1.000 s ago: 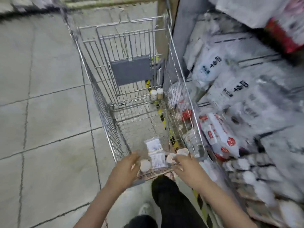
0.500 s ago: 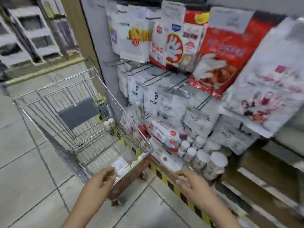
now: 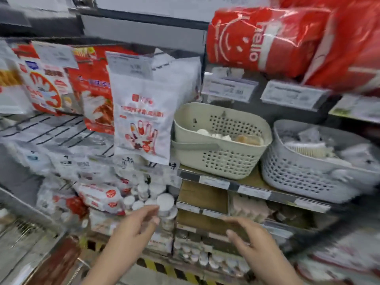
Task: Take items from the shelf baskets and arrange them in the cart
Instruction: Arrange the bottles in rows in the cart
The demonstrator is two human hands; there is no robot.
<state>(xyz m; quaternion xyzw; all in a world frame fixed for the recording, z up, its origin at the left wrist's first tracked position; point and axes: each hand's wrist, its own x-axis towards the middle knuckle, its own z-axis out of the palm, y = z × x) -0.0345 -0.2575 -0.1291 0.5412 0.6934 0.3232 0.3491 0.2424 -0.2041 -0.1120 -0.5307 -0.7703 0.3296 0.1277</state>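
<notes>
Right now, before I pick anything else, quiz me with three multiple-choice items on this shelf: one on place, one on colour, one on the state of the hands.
1. Where does the cream basket stand relative to the grey basket?
A. to its left
B. to its right
C. stacked on it

2. What colour is the big bag on the shelf above the baskets?
A. blue
B. red
C. green

3. What are the left hand and right hand doing?
A. both gripping jars
B. both holding nothing, fingers relaxed
C. both inside a basket

Answers:
1 A, they stand side by side on one shelf, the cream one on the left.
2 B, its red wrapper bears white print.
3 B, both hang below the basket shelf.
</notes>
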